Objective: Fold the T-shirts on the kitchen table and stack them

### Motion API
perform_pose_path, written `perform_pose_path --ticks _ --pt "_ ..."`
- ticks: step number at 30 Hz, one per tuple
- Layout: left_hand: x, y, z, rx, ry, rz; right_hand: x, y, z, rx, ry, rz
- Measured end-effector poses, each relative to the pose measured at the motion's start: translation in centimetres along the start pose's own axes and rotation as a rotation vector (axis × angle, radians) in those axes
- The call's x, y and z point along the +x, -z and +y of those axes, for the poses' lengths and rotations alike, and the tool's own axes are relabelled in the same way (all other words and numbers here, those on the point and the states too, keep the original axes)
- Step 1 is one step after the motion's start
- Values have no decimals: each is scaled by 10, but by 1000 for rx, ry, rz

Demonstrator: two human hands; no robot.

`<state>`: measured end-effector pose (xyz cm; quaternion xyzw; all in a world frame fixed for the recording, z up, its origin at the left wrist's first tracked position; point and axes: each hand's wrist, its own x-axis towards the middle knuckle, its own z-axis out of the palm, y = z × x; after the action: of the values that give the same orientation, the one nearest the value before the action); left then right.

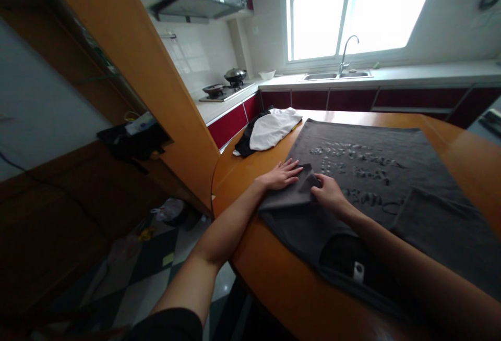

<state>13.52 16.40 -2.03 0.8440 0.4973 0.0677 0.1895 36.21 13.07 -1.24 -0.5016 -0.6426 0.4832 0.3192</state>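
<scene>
A dark grey T-shirt (368, 143) with raised lettering lies spread over the wooden table, its neck opening and white label toward me. One sleeve is folded inward over the body on the right side. My left hand (282, 175) rests flat with fingers spread on the cloth at the shirt's left edge. Just to the right, my right hand (327, 191) pinches the corner of the left sleeve, which is folded inward onto the body. Part of the neck area is hidden under my right forearm.
White and black garments (272, 130) lie heaped on the far left of the table (242, 231). A wooden panel (188, 137) stands close by on the left. Beyond are a stove (227, 92) with pans and a counter with a sink (336, 75).
</scene>
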Motion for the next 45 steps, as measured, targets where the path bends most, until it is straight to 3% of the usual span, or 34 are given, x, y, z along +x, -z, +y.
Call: perform_pose_path --ticks 5,9,11,13,17,21,23,26,29,31,33,35,40,42,45 --pt "-3 10 2 1 0 18 -4 -2 2 -137 -15 2" --pt "-20 34 5 -93 -7 202 -6 -1 3 -273 109 29" --pt "-38 38 12 -115 -10 264 -5 -1 6 -321 155 15" --pt "-61 32 23 -114 -24 250 -4 -2 9 -357 167 3" --pt "-100 4 46 -27 -25 64 -4 -6 10 -425 172 8" --pt "-112 -13 54 57 33 -20 -9 -7 3 -503 206 17" --pt "-112 -9 51 50 30 -44 -15 -5 -2 -575 207 3" --pt "-105 11 41 -25 12 -72 -24 -3 -8 -730 181 -51" --pt "-86 33 29 -111 -3 101 -31 -2 -11 -829 180 -86" --pt "-69 38 26 -126 -6 244 -33 -2 -11 -842 192 -89" --pt "-52 32 28 -98 -1 273 -32 -3 -10 -840 197 -93" --pt "-42 18 32 -40 4 220 -32 -3 -9 -840 192 -95" --pt "-43 -17 38 103 39 131 -37 2 -17 -860 187 -126" --pt "-46 -22 37 120 47 130 -41 3 -22 -916 181 -102" --pt "-45 -18 36 98 37 132 -42 1 -22 -997 270 40"
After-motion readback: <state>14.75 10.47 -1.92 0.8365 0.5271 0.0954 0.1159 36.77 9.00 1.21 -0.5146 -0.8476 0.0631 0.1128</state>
